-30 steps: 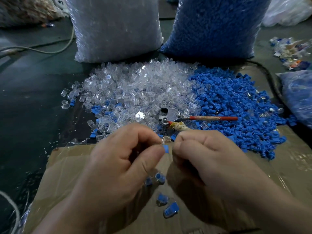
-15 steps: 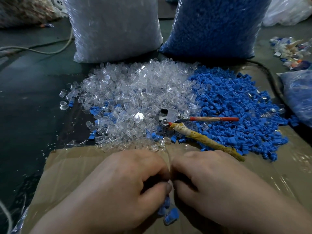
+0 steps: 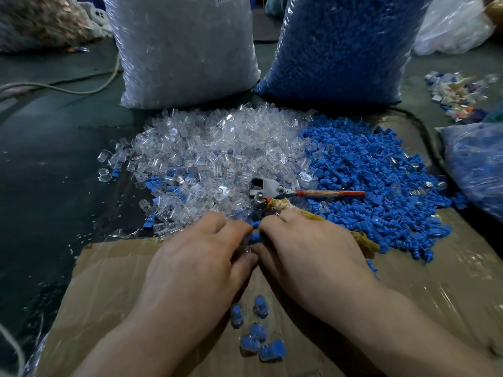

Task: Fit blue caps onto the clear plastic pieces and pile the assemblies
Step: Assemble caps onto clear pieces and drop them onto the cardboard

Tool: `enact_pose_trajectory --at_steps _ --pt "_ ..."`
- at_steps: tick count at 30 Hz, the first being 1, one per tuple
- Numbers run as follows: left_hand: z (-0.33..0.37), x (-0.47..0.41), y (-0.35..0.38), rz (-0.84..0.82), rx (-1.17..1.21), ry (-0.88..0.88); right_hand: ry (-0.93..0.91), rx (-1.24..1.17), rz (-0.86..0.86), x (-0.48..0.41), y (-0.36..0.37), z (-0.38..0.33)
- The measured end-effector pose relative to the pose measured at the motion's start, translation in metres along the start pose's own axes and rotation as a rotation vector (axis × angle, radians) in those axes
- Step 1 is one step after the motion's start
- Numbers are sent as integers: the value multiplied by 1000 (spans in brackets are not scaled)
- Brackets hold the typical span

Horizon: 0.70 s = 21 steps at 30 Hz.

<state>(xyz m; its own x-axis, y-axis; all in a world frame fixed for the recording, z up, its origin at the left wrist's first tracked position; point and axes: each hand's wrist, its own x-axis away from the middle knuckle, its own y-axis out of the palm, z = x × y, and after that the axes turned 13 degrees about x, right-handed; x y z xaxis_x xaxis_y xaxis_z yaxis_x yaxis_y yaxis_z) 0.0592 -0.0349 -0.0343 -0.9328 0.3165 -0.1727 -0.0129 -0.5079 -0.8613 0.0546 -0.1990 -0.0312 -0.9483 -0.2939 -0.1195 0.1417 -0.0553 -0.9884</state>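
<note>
Blue cap (image 3: 254,236) going onto a clear piece, pinched between two hands at the near edge of the heaps.

Far on the counter (image 3: 54,159) stand a clear bag (image 3: 185,50) and, right of it, a blue bag (image 3: 340,44). Nearer lie the clear heap (image 3: 217,148) and the blue heap (image 3: 381,180), side by side and touching, with cardboard (image 3: 109,281) nearest. The left hand (image 3: 201,257) and right hand (image 3: 313,254) meet fingertip to fingertip, fingers curled. The right pinches the cap, and the left seems to pinch a clear piece (image 3: 247,242), which is mostly hidden. Pliers (image 3: 272,186) lie just beyond the hands. This looks like the fitting step. Next the cap needs lining up square and pressing home, then dropping near onto the few assemblies (image 3: 255,333) lying on the cardboard between the wrists.
</note>
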Motion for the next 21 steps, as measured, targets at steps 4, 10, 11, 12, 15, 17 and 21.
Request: enact_pose_trajectory --at_steps 4,10,11,12,15,17,21 --pt "-1 -1 4 49 62 4 0 -74 37 4 1 4" --pt "-3 2 6 183 237 46 152 -602 116 6 -3 5" --pt "-2 3 5 186 292 75 183 -732 88 7 -4 5" --pt "0 4 5 192 334 112 204 -846 52 8 -5 6" --pt "4 5 5 218 398 156 233 -987 -19 9 -7 6" --pt "5 5 5 234 455 146 215 -972 -16 9 -9 6" --pt "7 6 3 258 482 143 148 -887 -2 12 -14 6"
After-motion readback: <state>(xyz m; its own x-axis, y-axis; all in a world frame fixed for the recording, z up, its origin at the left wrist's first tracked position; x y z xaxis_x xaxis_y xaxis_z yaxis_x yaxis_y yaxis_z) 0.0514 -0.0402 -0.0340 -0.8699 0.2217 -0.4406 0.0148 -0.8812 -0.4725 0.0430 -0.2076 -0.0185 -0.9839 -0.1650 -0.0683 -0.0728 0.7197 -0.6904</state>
